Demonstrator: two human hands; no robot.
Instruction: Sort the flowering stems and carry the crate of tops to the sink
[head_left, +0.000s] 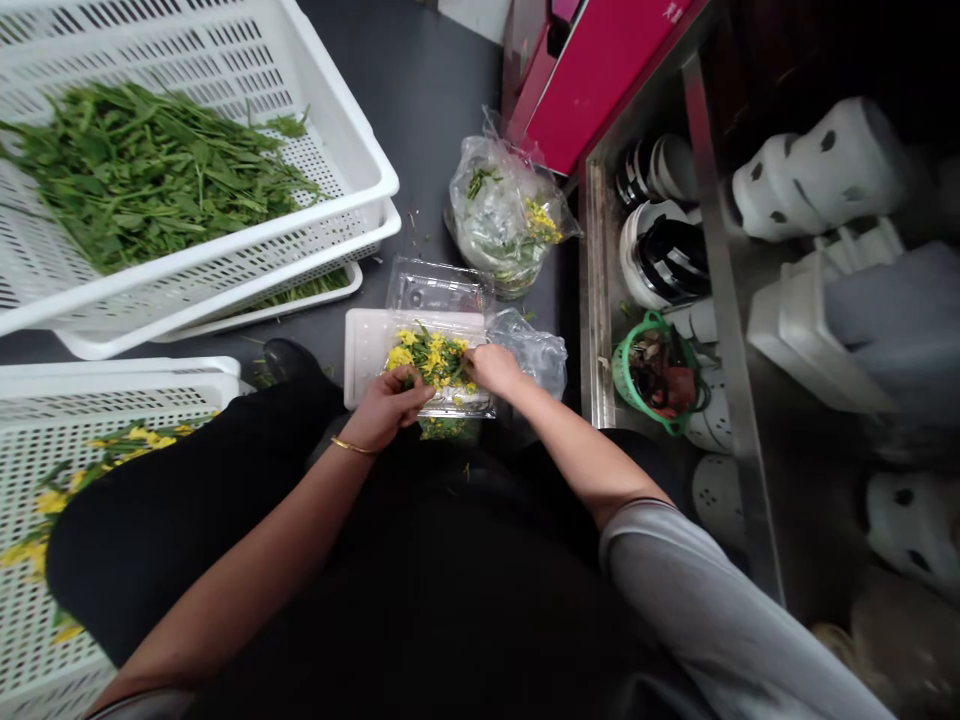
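Note:
A bunch of yellow flowers with green stems (433, 357) lies in a clear plastic tray (457, 405) on my lap. My left hand (388, 405) curls around the bunch's left end, fingers closed on the stems. My right hand (491, 367) pinches the bunch from the right side. A white flat tray (367, 345) lies under and behind the flowers. An empty clear clamshell box (437, 286) sits just beyond it on the dark floor.
White perforated crates (352, 190) with green leaves stand at the upper left. Another crate (45, 440) with yellow flowers is at the left. A plastic bag (502, 215) of trimmings lies ahead. A steel shelf (600, 300) with bowls and a green basket (660, 372) is on the right.

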